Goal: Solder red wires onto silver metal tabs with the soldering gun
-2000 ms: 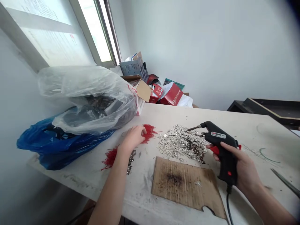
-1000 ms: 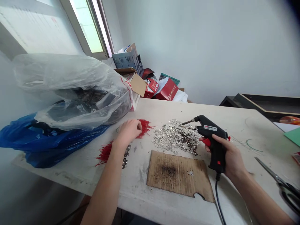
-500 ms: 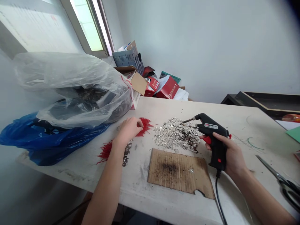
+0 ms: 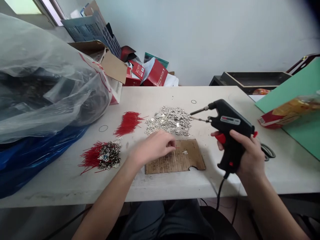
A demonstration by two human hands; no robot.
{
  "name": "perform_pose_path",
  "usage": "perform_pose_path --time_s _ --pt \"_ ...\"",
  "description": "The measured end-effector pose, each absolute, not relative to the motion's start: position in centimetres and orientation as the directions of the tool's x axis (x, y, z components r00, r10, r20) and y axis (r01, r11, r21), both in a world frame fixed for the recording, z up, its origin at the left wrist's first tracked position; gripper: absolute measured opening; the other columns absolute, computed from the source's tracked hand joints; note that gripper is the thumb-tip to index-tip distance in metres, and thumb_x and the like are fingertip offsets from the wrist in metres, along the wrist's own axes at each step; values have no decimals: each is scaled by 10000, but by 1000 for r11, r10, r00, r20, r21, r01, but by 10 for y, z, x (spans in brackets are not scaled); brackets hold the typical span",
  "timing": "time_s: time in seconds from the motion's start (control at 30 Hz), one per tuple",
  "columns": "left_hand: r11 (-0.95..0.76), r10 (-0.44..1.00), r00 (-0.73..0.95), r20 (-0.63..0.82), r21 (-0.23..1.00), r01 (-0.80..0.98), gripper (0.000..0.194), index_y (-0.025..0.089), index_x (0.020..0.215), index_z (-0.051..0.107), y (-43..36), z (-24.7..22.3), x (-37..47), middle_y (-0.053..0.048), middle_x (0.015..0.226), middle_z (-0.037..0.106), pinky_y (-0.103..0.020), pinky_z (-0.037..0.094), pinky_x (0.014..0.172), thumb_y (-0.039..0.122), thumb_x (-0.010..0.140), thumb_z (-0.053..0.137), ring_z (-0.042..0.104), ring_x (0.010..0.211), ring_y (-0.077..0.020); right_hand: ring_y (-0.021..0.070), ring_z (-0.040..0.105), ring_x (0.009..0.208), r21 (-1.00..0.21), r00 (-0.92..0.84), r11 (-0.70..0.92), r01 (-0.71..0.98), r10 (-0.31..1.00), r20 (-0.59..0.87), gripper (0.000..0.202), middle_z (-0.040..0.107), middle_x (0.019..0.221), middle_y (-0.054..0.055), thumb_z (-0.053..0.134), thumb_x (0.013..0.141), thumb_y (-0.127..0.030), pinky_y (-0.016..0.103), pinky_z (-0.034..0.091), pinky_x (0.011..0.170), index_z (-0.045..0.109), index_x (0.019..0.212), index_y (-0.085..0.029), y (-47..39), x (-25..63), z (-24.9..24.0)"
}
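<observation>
White worktable (image 4: 107,191) before a pale wall (image 4: 190,40). Your left hand (image 4: 160,145), thumb and finger pinched together on a thin red wire (image 4: 177,147), is above the stained cardboard (image 4: 175,162), on which a metal tab (image 4: 185,152) lies. Your right hand (image 4: 246,156) is wrapped around a black soldering gun (image 4: 231,131). Beyond the cardboard: silvery tabs (image 4: 170,120), heaped, with loose red wires (image 4: 128,123) to their left. Plastic bags (image 4: 77,83) crowd the left side; red boxes (image 4: 156,74) and a grey-blue crate (image 4: 86,29) fill the far corner; a green panel (image 4: 306,75) stands at right.
</observation>
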State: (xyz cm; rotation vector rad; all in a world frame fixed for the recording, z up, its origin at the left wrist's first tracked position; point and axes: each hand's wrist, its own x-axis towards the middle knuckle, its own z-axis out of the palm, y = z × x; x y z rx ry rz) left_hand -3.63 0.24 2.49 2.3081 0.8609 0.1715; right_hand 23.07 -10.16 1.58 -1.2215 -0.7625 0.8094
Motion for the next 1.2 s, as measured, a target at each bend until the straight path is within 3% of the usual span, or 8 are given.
perform_pose_path --time_s 0.1,0.27,0.43,0.6,0.83,1.1,1.2 --pt "-594 610 784 -118 586 551 131 171 921 809 -1 21 -31 -48 947 809 -325 442 789 218 1022 740 686 842 -169 196 603 579 -996 527 -6 -87 849 -51 276 820 860 134 865 910 -441 281 420 413 886 951 -169 -150 233 3" --pt "-603 601 788 -133 572 556 213 179 778 732 -3 20 -30 -9 787 739 -319 381 717 200 990 750 613 726 -141 200 636 592 -967 551 -199 -158 795 -254 349 795 804 121 916 857 -498 288 479 489 880 905 -154 -195 229 -19" --pt "-614 596 792 -134 560 556 225 182 762 720 -2 16 -30 -9 740 715 -326 353 681 249 976 743 589 690 -139 196 627 591 -976 511 -200 -85 832 -215 412 748 723 106 897 868 -557 290 492 520 888 880 -145 -200 229 -29" --pt "-581 592 793 -148 603 546 175 186 777 752 -2 17 -29 2 744 738 -312 373 674 190 947 713 609 681 -128 200 626 602 -965 487 -260 -41 838 -247 458 754 730 107 894 862 -604 289 501 520 899 899 -147 -196 223 -21" --pt "-570 608 781 -147 604 557 178 193 740 730 -2 16 -26 0 746 723 -311 370 654 175 917 727 591 684 -134 185 615 626 -951 540 -308 -39 794 -279 397 765 758 87 878 874 -565 273 502 556 890 895 -169 -195 207 -7" --pt "-553 599 777 -194 601 577 150 187 875 806 -5 21 -25 -27 806 757 -313 401 696 214 957 684 621 708 -147 197 590 554 -929 503 -369 27 808 -306 561 692 648 82 863 852 -693 263 432 403 886 921 -137 -198 221 -22" --pt "-555 601 775 -195 595 581 153 184 842 790 -5 20 -25 -28 798 752 -315 393 675 202 951 685 621 699 -146 201 597 566 -932 521 -362 24 800 -298 535 685 648 80 867 865 -662 260 449 411 878 932 -131 -198 217 -17"
